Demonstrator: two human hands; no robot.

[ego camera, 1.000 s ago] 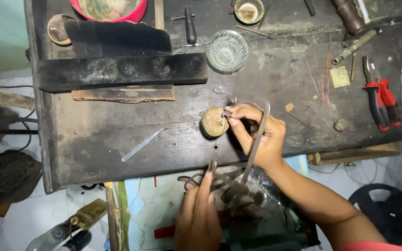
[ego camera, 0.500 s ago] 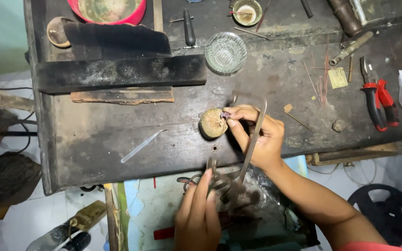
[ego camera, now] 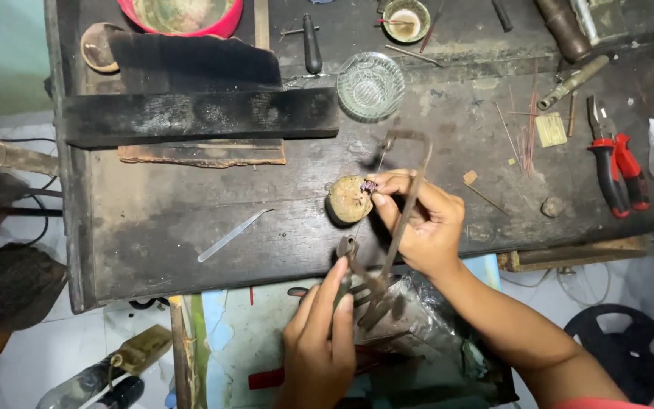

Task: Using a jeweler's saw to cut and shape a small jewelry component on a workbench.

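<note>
Near the frame's centre a small purple piece (ego camera: 369, 185) is pinched by the right hand (ego camera: 418, 223) against a round block (ego camera: 348, 200), while the saw frame (ego camera: 395, 235), its long axis running down-left, is gripped below by the closed left hand (ego camera: 319, 341).

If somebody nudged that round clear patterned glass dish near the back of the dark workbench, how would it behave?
The round clear patterned glass dish looks low and wide, so it would probably slide rather than tip. Its thick cut-glass look suggests it is fairly heavy for its size and rigid. It is likely to chip or crack if knocked against the black-handled tool beside it.
</note>
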